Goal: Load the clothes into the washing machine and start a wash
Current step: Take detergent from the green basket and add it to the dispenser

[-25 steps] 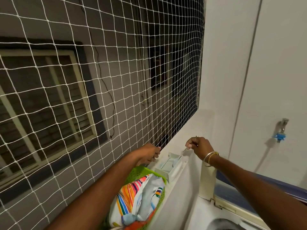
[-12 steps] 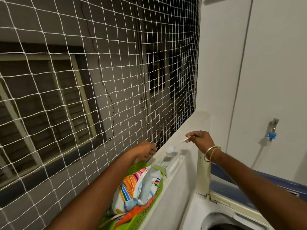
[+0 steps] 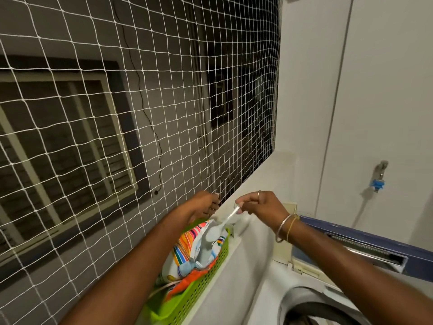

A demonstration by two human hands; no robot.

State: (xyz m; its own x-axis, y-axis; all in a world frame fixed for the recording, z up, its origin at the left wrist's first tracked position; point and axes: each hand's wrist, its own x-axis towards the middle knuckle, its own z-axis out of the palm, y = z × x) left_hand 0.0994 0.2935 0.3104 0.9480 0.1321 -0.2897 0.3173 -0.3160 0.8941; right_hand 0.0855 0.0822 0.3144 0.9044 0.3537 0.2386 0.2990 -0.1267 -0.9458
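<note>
Our right hand (image 3: 260, 205) pinches a spoon (image 3: 230, 216) heaped with white powder (image 3: 212, 232) above the clothes (image 3: 194, 249) in the green basket (image 3: 194, 294). Our left hand (image 3: 203, 205) is curled, its hold hidden. A tilt could spill powder short of the washing machine (image 3: 304, 308).

Pinched in right fingers (image 3: 244, 202): smooth translucent plastic spoon (image 3: 228, 218); below them matt perforated green plastic basket (image 3: 201, 289) w/ striped cloth clothes (image 3: 185, 245); beyond, knotted cord net (image 3: 164, 113).
</note>
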